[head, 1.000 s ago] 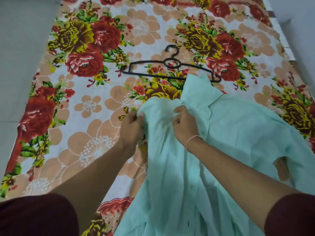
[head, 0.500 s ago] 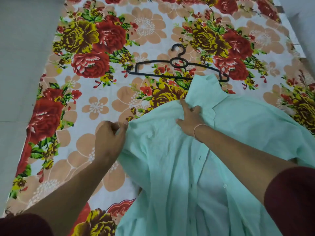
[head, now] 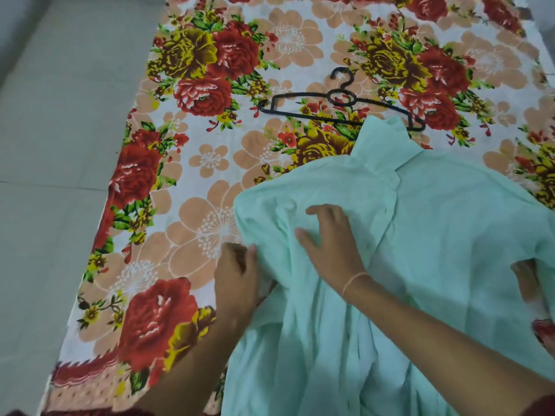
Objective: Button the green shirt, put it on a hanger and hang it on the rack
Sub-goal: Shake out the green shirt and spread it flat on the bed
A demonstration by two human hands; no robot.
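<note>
The pale green shirt [head: 435, 235] lies spread on the flowered sheet, its collar pointing away from me and covering the right tip of a black hanger [head: 342, 99]. My left hand [head: 237, 277] grips the shirt's left edge near the shoulder, fingers curled into the cloth. My right hand [head: 330, 235] lies flat on the front of the shirt just below the collar, fingers spread and pressing the fabric. The button placket runs down between my forearms, partly hidden in folds.
The flowered sheet [head: 210, 163] covers a mattress that ends at a grey floor [head: 54, 145] on the left. A wall edge shows at the far right. No rack is in view.
My left hand has drawn the shirt's left edge down and toward me. My right hand slid down from the collar and now lies flat on the chest. The view shifted a little.
</note>
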